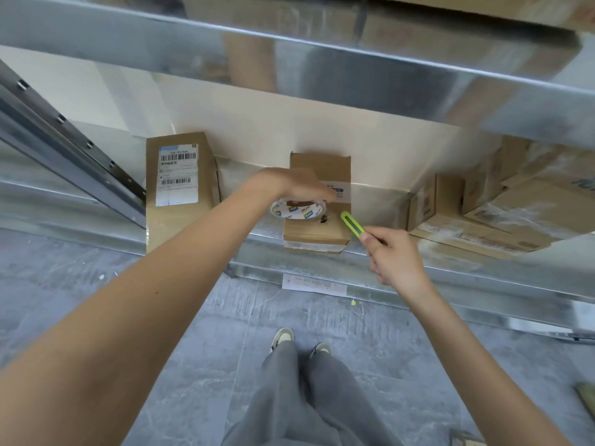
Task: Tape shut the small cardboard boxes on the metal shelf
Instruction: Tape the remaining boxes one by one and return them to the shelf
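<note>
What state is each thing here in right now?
Left hand: holds the white tape roll over the small brown cardboard box.
Right hand: grips the lime-green utility knife.
Small brown cardboard box: lying flat.
Labelled tall cardboard box: lying flat on the metal shelf.

Left hand (297, 185) fingers hidden behind tape roll (297, 210); shipping label (178, 175) print too small to read; right-hand boxes (483, 217) blurred, partly hidden by upper shelf (322, 56).
</note>
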Available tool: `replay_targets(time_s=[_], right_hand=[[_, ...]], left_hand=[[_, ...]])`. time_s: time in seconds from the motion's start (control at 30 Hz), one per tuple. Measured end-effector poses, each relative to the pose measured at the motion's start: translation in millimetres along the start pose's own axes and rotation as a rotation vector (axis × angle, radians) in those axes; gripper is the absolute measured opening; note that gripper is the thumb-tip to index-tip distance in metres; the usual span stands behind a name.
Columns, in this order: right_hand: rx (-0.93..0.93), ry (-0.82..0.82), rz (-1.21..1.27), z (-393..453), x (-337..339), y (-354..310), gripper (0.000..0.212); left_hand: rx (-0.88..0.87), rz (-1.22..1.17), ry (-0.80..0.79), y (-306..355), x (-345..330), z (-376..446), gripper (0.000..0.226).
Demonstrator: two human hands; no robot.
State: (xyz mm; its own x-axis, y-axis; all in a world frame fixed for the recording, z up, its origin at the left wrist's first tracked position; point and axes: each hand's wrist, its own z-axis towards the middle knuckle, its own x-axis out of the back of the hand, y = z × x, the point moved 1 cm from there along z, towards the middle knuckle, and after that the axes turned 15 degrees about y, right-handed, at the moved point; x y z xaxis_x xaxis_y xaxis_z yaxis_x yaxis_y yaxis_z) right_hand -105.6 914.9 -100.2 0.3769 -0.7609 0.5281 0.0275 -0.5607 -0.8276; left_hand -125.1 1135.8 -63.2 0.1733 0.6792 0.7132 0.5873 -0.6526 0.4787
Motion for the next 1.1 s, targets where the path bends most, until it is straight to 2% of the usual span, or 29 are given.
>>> replay_targets(time_s=[0.4, 0.83, 1.1], right_hand=[[0.090, 0.080, -0.234, -8.2, -4.1, -34.2, 0.037], [0.137, 0.144, -0.272, -20.5, -13.4, -41.8, 0.033], [0.098, 0.157, -0.242, -27.9, -11.3, -40.2, 0.034]], left_hand=[[0.005, 0.010, -0.019, 0.6, -0.8, 3.9, 0.031], [-0.002, -0.036, -0.042, -0.5, 2.5, 2.7, 0.040], [-0.004, -0.023, -0.052, 1.8, 3.4, 2.3, 0.035]])
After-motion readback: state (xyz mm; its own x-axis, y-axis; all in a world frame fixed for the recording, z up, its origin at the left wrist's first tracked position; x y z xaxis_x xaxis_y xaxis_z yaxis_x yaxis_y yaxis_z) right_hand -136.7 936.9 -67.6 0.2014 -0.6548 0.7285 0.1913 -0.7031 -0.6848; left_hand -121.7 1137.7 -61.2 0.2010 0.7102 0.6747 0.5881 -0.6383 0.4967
